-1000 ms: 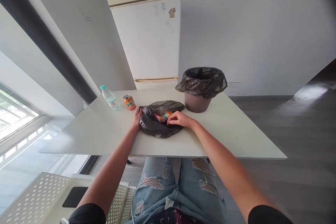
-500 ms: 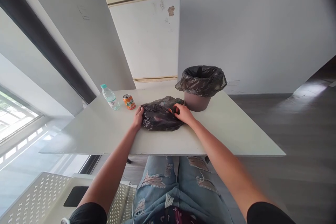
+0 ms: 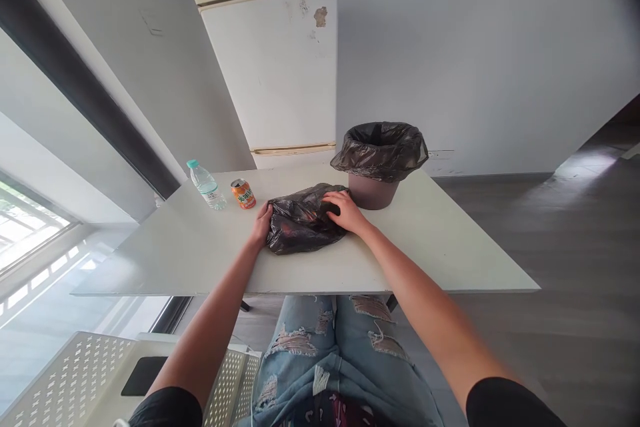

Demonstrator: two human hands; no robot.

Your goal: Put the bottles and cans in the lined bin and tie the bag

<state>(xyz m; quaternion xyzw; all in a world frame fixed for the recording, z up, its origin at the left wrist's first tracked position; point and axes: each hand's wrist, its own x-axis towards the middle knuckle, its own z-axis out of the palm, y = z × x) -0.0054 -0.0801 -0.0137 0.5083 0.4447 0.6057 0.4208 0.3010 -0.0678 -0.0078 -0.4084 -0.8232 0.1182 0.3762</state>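
A filled black plastic bag [image 3: 300,217] lies on the white table, with orange-red colour showing faintly through it. At its left edge my left hand [image 3: 261,223] is closed on the plastic, thumb uppermost. My right hand [image 3: 346,212] is at the right end of the bag, its fingers curled over the plastic around a dark gap. What lies inside the bag is mostly hidden. Left of the bag stand an orange drink can [image 3: 243,194] and a clear plastic bottle [image 3: 207,187] with a teal cap, both apart from my hands.
Behind my right hand a brownish bin [image 3: 373,193] with a black liner [image 3: 383,163] stands on the table [image 3: 440,247]. A white refrigerator [image 3: 273,73] is beyond the table. At lower left is a perforated cream chair [image 3: 70,380] with a dark flat object [image 3: 143,375] on it.
My right hand's fingers have come up and over the bag's right end. A small orange-red patch beside them is now covered by plastic. My left hand keeps its hold.
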